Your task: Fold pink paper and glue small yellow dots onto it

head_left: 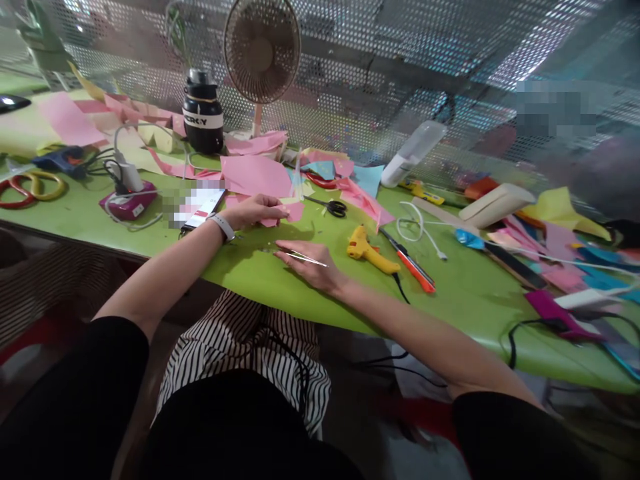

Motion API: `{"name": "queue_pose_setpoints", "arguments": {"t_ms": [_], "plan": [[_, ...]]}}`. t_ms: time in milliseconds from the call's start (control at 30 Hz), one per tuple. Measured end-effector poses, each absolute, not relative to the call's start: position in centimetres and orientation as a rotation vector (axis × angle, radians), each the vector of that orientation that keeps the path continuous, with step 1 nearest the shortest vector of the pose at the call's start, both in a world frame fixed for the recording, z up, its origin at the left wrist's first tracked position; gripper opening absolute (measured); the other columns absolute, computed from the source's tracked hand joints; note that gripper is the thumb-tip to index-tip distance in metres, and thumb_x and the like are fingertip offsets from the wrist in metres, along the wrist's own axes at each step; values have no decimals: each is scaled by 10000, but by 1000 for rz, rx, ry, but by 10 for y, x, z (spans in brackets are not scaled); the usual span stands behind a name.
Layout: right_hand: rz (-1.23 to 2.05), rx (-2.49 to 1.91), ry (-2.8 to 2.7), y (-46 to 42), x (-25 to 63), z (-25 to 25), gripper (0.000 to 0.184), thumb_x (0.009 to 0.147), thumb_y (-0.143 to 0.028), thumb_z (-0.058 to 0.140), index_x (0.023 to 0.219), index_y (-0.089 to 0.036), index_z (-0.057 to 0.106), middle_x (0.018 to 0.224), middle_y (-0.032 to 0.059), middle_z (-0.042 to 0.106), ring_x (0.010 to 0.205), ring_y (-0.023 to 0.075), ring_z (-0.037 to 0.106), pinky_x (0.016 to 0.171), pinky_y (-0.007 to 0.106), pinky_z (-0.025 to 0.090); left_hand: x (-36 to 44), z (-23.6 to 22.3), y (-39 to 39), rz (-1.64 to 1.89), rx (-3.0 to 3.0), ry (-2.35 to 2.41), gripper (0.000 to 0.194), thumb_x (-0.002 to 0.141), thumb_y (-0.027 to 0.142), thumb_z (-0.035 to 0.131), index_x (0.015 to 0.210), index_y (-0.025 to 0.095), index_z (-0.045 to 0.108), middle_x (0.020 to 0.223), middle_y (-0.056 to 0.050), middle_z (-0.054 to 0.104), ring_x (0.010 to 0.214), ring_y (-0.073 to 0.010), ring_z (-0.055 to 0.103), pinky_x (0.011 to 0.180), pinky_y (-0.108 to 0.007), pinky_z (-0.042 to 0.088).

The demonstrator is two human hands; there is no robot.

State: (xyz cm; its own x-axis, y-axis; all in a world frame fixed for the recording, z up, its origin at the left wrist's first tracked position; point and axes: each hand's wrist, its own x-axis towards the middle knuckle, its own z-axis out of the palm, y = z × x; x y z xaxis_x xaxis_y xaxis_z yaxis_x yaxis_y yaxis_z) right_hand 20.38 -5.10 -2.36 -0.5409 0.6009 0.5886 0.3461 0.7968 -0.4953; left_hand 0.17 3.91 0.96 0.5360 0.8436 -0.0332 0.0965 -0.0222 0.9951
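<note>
My left hand, with a pale watch on its wrist, has its fingers closed on a small piece of pink paper just above the table. To its right and nearer the table's front edge, my right hand rests low over the green table with thin metal tweezers between its fingers. Tiny bits lie by the tweezers' tips, too small to name. A phone with a lit screen is beside my left hand. Black-handled scissors lie beyond both hands.
A yellow glue gun and an orange cutter knife lie right of my hands. Behind stand a dark bottle and a fan. Pink paper sheets, cables and a purple power socket spread across the table.
</note>
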Motion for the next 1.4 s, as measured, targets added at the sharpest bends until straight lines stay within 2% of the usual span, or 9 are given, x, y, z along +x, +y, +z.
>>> {"name": "queue_pose_setpoints", "arguments": {"t_ms": [133,367,667,800,967,1400], "plan": [[359,-725,-2214,-47,202,-26,313,962,-392,551,1125,-196,733,1078,73,765,955,218,733,886,383,588,3,12,36,749,1495,842,112,783,191,765,799,89,721,699,-31,653,573,-61,534,537,-195,369],[449,-807,-2188,-47,201,-23,283,951,-423,551,1057,-253,751,1054,44,771,944,230,732,896,398,577,4,16,30,749,1479,852,100,787,163,770,769,89,705,684,-32,639,577,-68,524,528,-207,352],[496,-771,-2147,-49,200,-19,271,939,-407,590,1070,-230,748,1050,56,772,932,226,736,867,372,584,3,18,31,727,1493,868,104,784,187,769,781,97,716,693,-32,645,576,-74,530,542,-212,364],[449,-608,-2228,-49,198,-22,280,936,-383,602,1119,-216,732,1084,71,764,952,221,734,882,383,585,3,17,32,731,1525,874,126,772,202,764,799,88,717,676,-26,640,569,-72,518,542,-212,348],[472,-635,-2271,-47,197,-25,287,943,-391,589,1145,-236,720,1120,61,753,988,219,724,915,406,578,4,16,32,732,1527,881,126,763,201,761,782,86,711,659,-22,629,544,-65,495,517,-210,318],[520,-677,-2275,-43,197,-24,277,944,-429,577,1070,-248,745,1065,51,767,930,218,729,892,399,578,2,12,34,733,1554,854,143,766,227,762,800,96,717,665,-29,640,551,-74,506,515,-211,325]]}}
